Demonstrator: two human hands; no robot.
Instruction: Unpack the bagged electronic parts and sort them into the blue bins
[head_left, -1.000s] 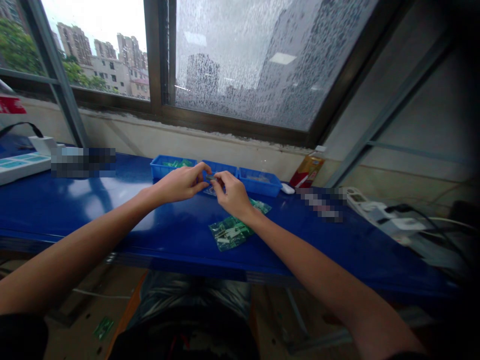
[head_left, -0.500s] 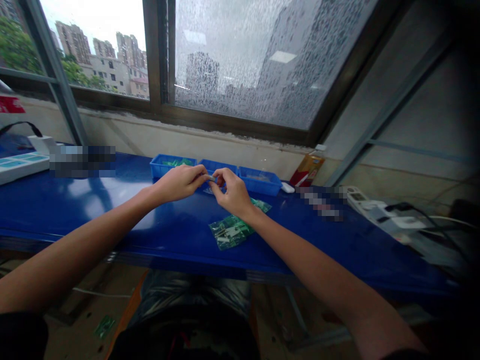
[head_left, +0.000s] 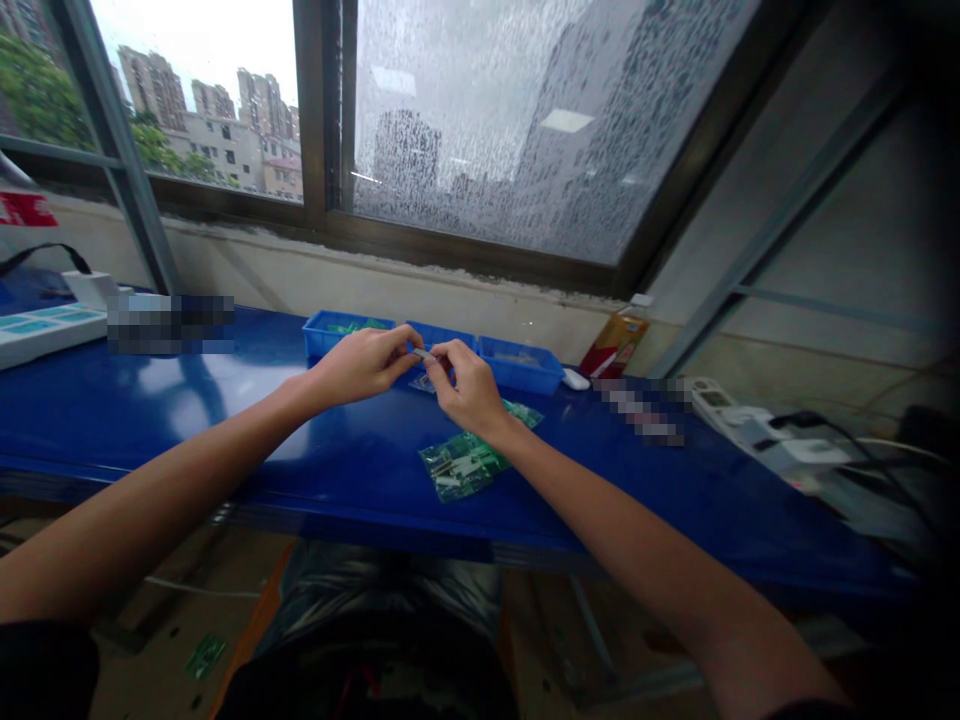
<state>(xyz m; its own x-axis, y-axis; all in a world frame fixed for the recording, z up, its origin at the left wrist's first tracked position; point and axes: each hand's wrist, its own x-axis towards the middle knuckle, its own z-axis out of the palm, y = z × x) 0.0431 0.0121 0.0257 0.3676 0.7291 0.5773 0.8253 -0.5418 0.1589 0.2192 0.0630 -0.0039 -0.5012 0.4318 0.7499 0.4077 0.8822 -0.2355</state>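
A small, thin, light-grey piece is pinched between my two hands, over the table in front of the blue bins. My left hand has its fingertips closed on one end. At the other end, the thumb and fingers of my right hand are closed on it. The piece is too small for me to tell its kind. Below my right wrist lies a clear-and-green plastic packet with slim pale parts inside. Another small clear bag lies partly hidden behind my hands.
Blue bins stand along the wall: a left one with green packets, a middle one, and a right one. A drink carton and power strips rest on the blue table. A green packet lies on the floor.
My fingers have shifted slightly, so more of the grey piece shows between them. Both hands stay in nearly the same place; the view has moved a little.
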